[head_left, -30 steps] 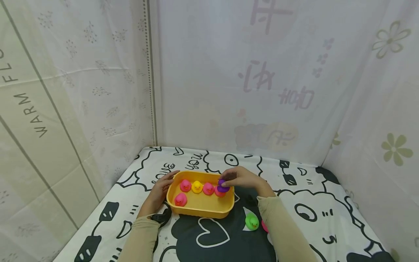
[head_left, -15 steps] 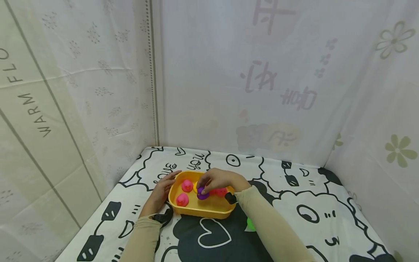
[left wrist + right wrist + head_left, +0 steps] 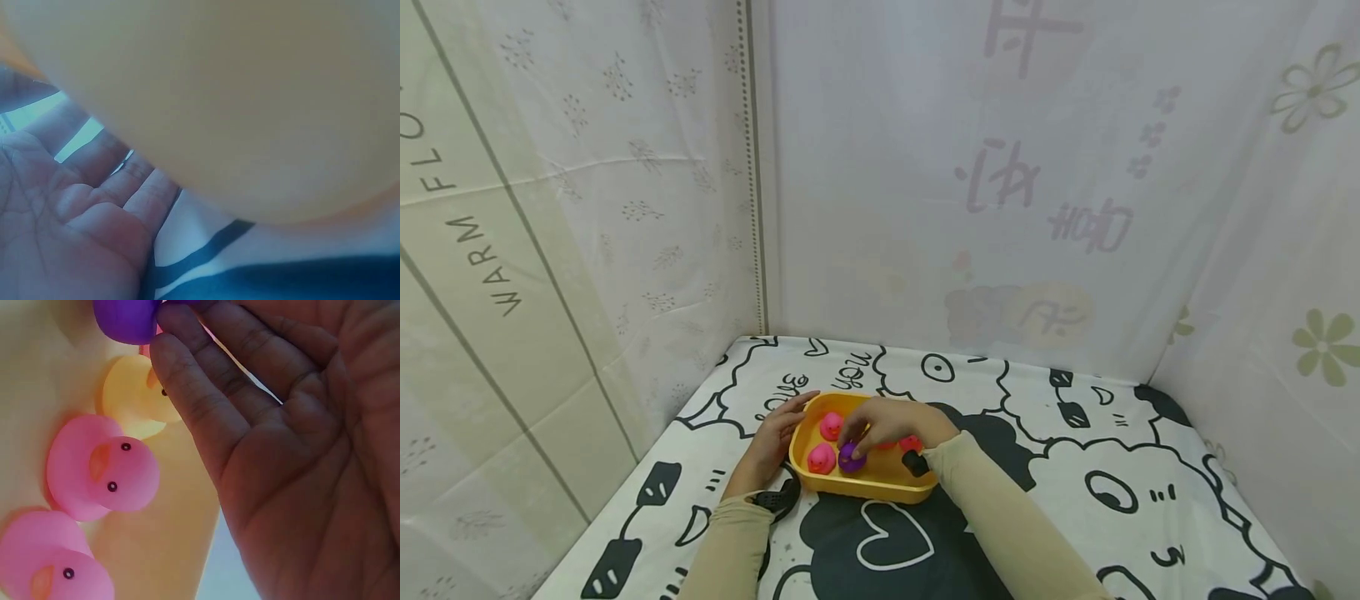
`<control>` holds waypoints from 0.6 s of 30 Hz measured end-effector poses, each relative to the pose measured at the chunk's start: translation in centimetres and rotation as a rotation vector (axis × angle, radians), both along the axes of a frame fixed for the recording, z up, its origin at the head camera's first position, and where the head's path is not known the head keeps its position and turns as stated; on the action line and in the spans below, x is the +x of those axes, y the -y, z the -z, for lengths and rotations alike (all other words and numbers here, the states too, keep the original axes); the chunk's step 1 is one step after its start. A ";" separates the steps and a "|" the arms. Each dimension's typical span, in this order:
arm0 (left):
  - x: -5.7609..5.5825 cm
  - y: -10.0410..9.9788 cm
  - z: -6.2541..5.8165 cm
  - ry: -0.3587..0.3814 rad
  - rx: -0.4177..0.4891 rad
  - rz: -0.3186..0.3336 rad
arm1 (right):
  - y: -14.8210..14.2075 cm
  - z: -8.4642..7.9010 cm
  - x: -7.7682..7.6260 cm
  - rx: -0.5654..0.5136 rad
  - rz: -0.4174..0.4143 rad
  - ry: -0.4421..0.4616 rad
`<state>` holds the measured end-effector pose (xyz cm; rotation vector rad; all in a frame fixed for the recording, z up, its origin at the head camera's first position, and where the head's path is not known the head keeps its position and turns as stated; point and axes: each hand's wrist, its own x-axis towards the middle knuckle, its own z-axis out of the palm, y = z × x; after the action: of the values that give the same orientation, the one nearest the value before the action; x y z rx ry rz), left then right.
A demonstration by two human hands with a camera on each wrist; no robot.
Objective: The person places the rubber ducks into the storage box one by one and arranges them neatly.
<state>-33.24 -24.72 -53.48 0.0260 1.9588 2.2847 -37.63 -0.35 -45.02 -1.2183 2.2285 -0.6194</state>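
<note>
My right hand [image 3: 891, 423] pinches a purple rubber duck [image 3: 852, 459] low inside the yellow tray [image 3: 872, 492]. The duck is beside a pink duck [image 3: 822, 458] at the tray's left front. Another pink duck [image 3: 831, 426] sits behind that one. In the right wrist view, a yellow duck [image 3: 128, 397] and two pink ducks, a nearer one [image 3: 56, 562] and a farther one [image 3: 125, 472], stand in a row by the hand. My left hand [image 3: 769, 442] lies along the tray's left end with its fingers extended; its palm [image 3: 62, 231] shows below the tray wall in the left wrist view.
A white cloth with black cartoon prints [image 3: 1112, 492] covers the table. Patterned fabric walls [image 3: 1000, 167] enclose the back and both sides. My right sleeve [image 3: 1007, 517] crosses the tray's right front area.
My right hand has carried the purple duck from the tray's right end leftward and down beside the front-left pink duck. The green duck on the cloth is now hidden behind my right arm.
</note>
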 end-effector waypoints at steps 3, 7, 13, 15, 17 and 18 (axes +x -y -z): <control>0.0 0.0 0.0 0.000 0.003 0.006 | 0.1 0.2 0.0 0.003 -0.004 0.010; 0.0 0.0 0.1 0.009 0.004 -0.002 | 0.1 0.8 -0.1 -0.018 -0.017 0.034; 0.1 0.0 0.3 0.012 -0.004 -0.014 | 0.3 1.5 0.2 -0.052 -0.023 0.046; 0.1 0.0 0.2 0.007 -0.007 -0.013 | 0.3 1.4 0.3 -0.058 -0.024 0.048; 0.1 0.0 0.1 0.005 0.000 -0.011 | 0.2 1.4 0.4 -0.063 -0.021 0.053; 0.0 0.0 0.1 0.002 0.002 -0.008 | 0.2 1.3 0.4 -0.063 -0.018 0.052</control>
<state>-33.20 -24.73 -53.57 0.0164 1.9590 2.2909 -37.20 -0.52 -46.32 -1.2382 2.1678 -0.7112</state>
